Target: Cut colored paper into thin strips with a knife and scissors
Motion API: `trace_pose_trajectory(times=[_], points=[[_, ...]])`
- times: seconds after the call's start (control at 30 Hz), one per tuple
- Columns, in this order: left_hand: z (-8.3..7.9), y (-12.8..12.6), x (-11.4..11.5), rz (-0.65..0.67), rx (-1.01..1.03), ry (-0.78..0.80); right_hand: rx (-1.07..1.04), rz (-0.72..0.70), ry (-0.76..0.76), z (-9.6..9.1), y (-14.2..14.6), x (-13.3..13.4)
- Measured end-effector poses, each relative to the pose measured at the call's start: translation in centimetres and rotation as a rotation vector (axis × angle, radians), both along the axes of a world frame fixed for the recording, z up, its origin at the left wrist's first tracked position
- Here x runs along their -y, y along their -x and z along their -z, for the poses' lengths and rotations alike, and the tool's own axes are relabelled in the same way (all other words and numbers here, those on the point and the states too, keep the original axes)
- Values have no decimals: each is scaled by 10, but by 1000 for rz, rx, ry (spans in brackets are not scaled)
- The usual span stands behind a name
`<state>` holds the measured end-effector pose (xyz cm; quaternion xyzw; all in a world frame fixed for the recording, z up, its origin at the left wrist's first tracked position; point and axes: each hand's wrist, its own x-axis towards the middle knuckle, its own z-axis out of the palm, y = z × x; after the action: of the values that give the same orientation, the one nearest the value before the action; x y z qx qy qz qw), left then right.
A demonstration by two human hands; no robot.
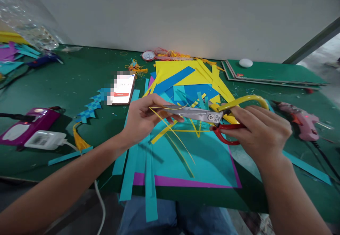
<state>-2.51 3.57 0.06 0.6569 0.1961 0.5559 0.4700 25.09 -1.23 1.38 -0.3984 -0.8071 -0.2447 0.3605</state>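
Observation:
My right hand (261,134) grips a pair of scissors (200,114) by handles coated in yellow and red. Their blades point left and reach my left hand (143,118), whose fingers are closed in a pinch. A thin yellow paper strip (175,134) is held at those fingers, bent beside the blade tips, with its long end hanging down to the right. Below both hands lie turquoise paper sheets (207,164) with a purple sheet (186,182) under them. Yellow and turquoise scraps are heaped behind the blades, partly hidden by them.
A pink glue gun (302,120) rests at right, near stacked green boards (276,73). To the left are a phone (122,90), a woven blue paper piece (91,107) with a yellow tassel (80,140), and a purple power strip (34,125). Turquoise strips (151,192) overhang the front edge.

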Motion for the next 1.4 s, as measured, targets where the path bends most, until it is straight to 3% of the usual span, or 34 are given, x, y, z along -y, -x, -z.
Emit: trace_pose_trajectory(times=[0.43,0.6,0.7,0.87,1.13,1.23,1.3,1.4], points=[[0,0,1,-34,-65,117,28,49,66,2,-4,2],[-2,-1,1,-13,-46,132,-52,70,94,2,2,0],[-4,-2,1,20,-17,121,-193,156,157,1,2,-5],[-3,-2,0,39,-23,153,-500,306,434,4,-14,-17],[0,0,-2,147,-66,198,-178,740,648,20,-28,-21],[-5,0,-1,109,-171,232,-113,723,697,18,-23,-19],[-8,-1,1,90,-266,240,-113,660,609,13,-18,-17],[-8,-3,3,59,-426,214,-300,361,474,2,2,-10]])
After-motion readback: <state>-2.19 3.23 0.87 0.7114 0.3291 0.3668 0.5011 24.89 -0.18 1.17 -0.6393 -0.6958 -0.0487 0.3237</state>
